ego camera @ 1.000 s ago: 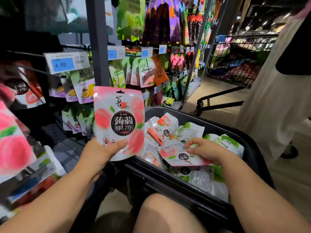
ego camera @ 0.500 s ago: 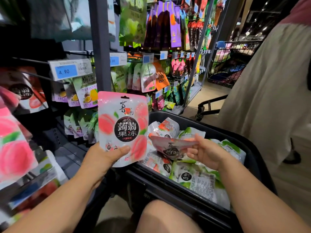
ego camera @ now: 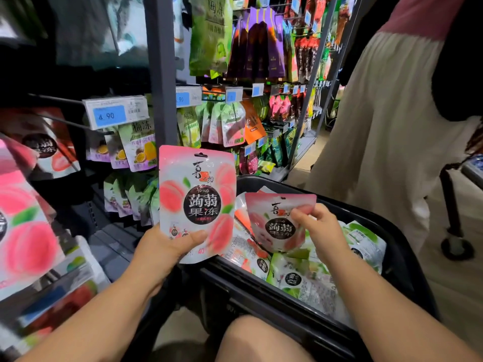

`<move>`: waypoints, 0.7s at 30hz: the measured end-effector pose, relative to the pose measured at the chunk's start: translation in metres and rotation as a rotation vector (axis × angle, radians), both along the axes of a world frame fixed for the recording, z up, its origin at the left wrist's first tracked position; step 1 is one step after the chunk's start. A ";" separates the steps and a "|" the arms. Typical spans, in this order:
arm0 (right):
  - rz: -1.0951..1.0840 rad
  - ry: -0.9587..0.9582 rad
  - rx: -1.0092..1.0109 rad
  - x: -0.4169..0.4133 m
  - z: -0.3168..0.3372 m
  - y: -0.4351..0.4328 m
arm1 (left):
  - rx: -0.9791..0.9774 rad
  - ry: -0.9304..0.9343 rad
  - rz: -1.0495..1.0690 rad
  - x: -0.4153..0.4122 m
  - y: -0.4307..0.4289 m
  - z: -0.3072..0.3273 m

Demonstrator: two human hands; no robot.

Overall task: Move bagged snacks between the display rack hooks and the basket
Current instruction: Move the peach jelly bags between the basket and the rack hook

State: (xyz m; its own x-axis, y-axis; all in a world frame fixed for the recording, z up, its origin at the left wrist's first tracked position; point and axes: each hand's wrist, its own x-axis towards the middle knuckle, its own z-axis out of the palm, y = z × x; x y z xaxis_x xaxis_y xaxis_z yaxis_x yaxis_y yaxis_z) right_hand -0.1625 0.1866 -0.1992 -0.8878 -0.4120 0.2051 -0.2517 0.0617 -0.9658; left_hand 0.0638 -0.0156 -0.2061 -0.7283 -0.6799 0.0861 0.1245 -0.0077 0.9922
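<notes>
Gripped bag (ego camera: 196, 199) low in left hand (ego camera: 167, 246); pinched second bag (ego camera: 274, 220) in right hand (ego camera: 318, 228). Looked light, slick, best taken at edges.

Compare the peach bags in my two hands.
The left-hand bag stands upright, gripped at its bottom by the left hand; the right-hand bag tilts over the basket, pinched at its right side by the right hand. Both show pink peaches and a black round label.
</notes>
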 end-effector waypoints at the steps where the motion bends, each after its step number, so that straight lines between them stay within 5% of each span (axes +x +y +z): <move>1: 0.002 -0.044 -0.070 0.001 0.001 0.000 | 0.004 0.004 -0.003 0.000 0.001 0.000; 4: 0.023 -0.162 -0.235 0.002 0.005 0.001 | 0.007 0.006 -0.006 -0.001 0.001 0.001; 9: -0.013 -0.193 -0.217 -0.002 -0.001 -0.002 | -0.001 0.001 -0.007 -0.001 0.001 0.001; 21: 0.015 -0.161 0.393 -0.010 -0.044 -0.016 | -0.004 0.003 -0.024 -0.002 0.003 -0.002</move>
State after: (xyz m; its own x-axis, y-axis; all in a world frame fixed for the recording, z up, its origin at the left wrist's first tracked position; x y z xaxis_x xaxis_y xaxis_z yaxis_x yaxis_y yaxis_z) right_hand -0.1728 0.1702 -0.2430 -0.8889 -0.4443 -0.1111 -0.1033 0.4308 -0.8965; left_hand 0.0616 -0.0131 -0.2080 -0.7444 -0.6615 0.0909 0.1269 -0.0066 0.9919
